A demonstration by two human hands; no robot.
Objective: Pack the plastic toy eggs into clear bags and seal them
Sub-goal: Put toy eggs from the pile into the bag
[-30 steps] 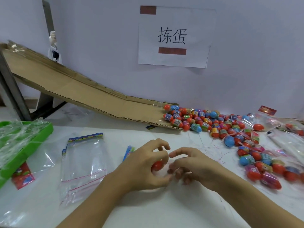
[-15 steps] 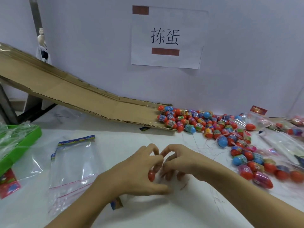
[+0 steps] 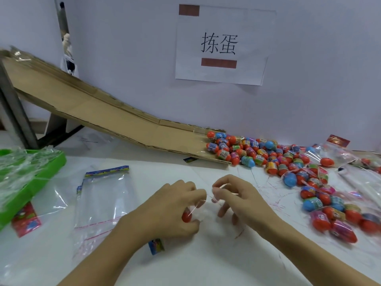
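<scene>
Left hand (image 3: 169, 209) grip closed round red plastic toy egg (image 3: 186, 216) in clear bag, white bench (image 3: 206, 263) centre. Right hand (image 3: 237, 197) pinches thin red strip. Loose egg pile (image 3: 268, 153) at 2 o'clock.

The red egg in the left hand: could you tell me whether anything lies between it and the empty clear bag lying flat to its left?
Nothing visible does. The left hand grips the red egg, and only bare white table separates it from the empty clear bag. The right hand pinches thin film on the opposite side.
</scene>
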